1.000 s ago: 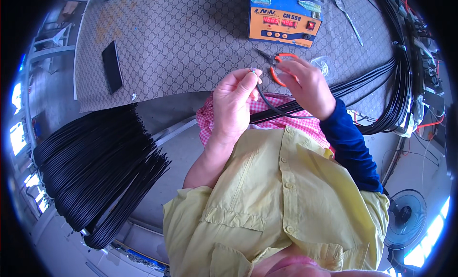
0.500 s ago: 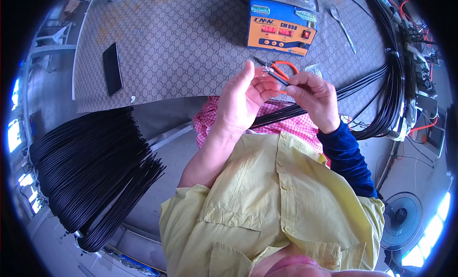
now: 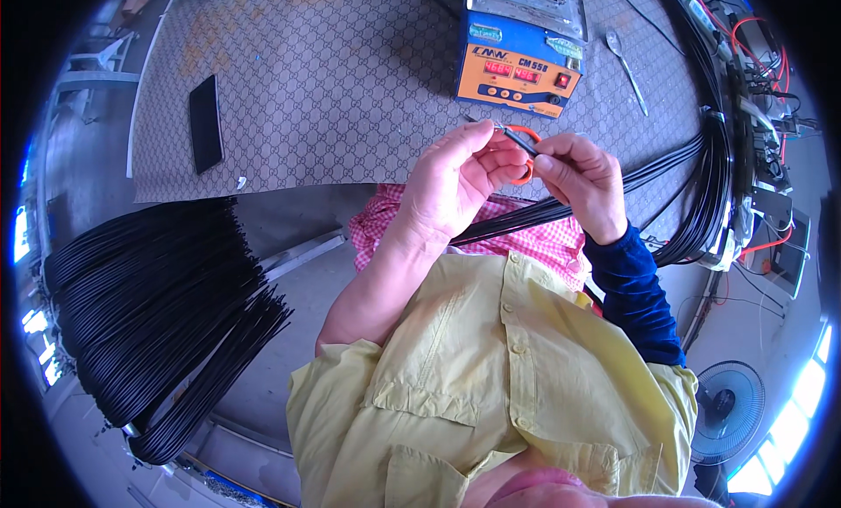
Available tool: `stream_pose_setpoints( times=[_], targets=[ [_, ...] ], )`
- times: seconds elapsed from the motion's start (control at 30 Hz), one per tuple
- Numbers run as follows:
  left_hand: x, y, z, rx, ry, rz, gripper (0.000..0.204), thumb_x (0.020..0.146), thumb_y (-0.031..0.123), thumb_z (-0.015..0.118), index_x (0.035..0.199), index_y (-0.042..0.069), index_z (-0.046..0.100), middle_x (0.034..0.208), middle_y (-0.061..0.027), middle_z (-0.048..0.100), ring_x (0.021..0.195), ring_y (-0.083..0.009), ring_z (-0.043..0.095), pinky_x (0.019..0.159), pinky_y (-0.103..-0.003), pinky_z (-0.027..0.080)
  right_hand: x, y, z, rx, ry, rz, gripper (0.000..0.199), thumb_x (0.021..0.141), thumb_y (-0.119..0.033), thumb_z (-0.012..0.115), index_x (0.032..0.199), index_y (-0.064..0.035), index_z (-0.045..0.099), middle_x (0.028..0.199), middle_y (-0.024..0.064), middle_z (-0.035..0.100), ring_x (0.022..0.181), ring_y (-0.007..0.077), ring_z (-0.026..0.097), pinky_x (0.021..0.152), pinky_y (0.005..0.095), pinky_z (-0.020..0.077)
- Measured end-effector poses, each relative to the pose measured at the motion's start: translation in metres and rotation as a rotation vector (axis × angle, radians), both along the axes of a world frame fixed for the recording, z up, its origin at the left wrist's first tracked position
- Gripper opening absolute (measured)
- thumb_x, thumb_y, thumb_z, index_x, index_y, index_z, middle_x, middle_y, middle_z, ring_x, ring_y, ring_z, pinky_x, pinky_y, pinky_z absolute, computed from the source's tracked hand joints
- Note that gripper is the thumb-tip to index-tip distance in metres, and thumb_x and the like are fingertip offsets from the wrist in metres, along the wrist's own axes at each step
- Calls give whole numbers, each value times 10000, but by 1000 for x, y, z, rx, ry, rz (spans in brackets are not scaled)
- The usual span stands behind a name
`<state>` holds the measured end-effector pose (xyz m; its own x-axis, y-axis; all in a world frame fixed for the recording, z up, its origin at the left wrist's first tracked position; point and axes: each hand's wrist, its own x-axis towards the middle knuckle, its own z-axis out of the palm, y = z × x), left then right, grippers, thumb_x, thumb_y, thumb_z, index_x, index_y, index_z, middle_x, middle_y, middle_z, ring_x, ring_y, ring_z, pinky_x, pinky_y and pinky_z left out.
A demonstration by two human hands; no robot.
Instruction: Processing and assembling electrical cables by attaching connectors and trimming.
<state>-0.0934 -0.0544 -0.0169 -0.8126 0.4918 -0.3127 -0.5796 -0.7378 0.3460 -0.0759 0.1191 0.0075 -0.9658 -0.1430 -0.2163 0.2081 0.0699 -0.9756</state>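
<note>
My right hand point(image 3: 585, 179) pinches a black cable point(image 3: 520, 141) between thumb and fingers just behind its end. Thin stripped wires stick out of that end toward my left hand point(image 3: 460, 171). The left thumb presses at these wires, with the other fingers curled beneath; the exact grip is partly hidden. Just behind the cable end lie orange-handled scissors point(image 3: 528, 173), partly covered by my hands. A bundle of long black cables point(image 3: 648, 171) runs from the right side of the table, below my right hand, to my lap.
A blue and orange soldering pot unit point(image 3: 517, 74) with a lit display stands at the back. A spoon point(image 3: 626, 70) lies right of it, a black phone point(image 3: 207, 124) at the table's left. Many black cables point(image 3: 158, 306) hang at lower left. A fan point(image 3: 725, 412) stands lower right.
My left thumb has come down onto the wires at the cable end, where it stood apart before. My right hand keeps its pinch on the cable. The whole view has shifted slightly.
</note>
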Motion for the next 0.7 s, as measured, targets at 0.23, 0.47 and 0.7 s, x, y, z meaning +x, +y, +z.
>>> stream_pose_setpoints(
  times=[0.23,0.47,0.7],
  targets=[
    [0,-2,-11,3,-93,34,248,860,236,494,940,6,541,801,-72,569,745,-177,573,718,-315,489,-42,11,34,171,162,-26,167,767,4,544,931,2,578,654,-18,536,522,16,428,446,157,325],
    [11,-1,-38,-65,-179,16,176,855,170,496,935,23,550,754,-32,556,687,-137,556,643,-292,486,-121,42,34,591,482,24,145,750,-85,591,876,-20,618,645,32,590,546,70,518,504,202,415],
    [26,-3,-54,-219,-223,-16,167,861,155,471,957,34,535,748,-18,534,668,-118,525,652,-265,444,-164,52,27,866,684,55,144,743,-121,594,851,-29,621,652,90,606,567,151,581,551,244,461]
  ],
)
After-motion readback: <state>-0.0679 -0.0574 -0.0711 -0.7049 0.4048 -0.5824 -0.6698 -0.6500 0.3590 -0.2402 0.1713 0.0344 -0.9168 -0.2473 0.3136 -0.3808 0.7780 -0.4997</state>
